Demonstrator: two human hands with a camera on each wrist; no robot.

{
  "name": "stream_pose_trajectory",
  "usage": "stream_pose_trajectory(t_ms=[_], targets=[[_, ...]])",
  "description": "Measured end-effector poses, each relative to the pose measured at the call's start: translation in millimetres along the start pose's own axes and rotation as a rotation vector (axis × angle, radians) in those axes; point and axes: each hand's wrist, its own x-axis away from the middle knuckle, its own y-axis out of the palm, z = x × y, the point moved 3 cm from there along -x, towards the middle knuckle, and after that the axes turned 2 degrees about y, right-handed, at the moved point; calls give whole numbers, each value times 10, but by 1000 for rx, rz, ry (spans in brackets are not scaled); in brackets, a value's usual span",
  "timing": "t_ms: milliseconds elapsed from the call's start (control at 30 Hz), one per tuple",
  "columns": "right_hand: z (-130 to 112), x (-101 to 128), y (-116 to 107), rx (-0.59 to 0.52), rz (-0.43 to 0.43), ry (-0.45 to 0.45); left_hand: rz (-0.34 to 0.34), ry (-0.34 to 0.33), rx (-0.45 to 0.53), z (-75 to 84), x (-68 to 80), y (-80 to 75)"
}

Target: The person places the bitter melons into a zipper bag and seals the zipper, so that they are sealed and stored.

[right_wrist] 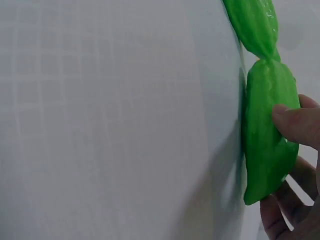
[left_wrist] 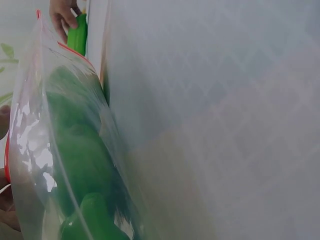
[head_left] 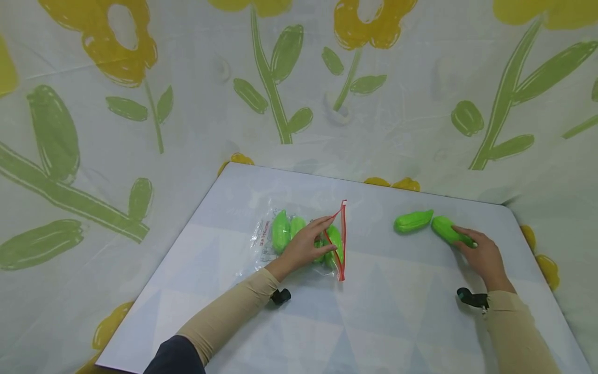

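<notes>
A clear zip bag (head_left: 259,243) with a red zip edge lies at the middle left of the table in the head view. Several bright green ridged toy vegetables (head_left: 281,232) show inside it. My left hand (head_left: 304,245) reaches over the bag and pinches its red-edged mouth, which is spread apart. At the right, my right hand (head_left: 484,255) grips another green toy vegetable (head_left: 445,230) between thumb and fingers. The right wrist view shows that toy vegetable (right_wrist: 267,130) tapering to a point, close to the table surface. One more green toy vegetable (head_left: 413,222) lies just left of it, nearly touching its end.
The pale patterned table (head_left: 383,322) has its far edge against a curtain (head_left: 196,130) printed with yellow flowers and green leaves. Dark camera mounts (head_left: 281,296) stick out beside both wrists.
</notes>
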Motion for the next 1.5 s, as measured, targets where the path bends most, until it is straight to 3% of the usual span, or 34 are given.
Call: stream_pose_trajectory(t_ms=[267,667,833,1267,1500], targets=[[-21,44,-18,13,-81,52,-3,-1,2,8,8,-3],[-237,294,79,-14,-24,-17,-13,-1,-6,9,8,5],[-297,376,151,-17,-13,6,-8,16,-8,-7,-1,10],[-659,562,404,-36,-24,18,0,23,-7,-9,-8,7],[-839,648,515,-62,-90,32,0,18,-10,-18,-4,9]])
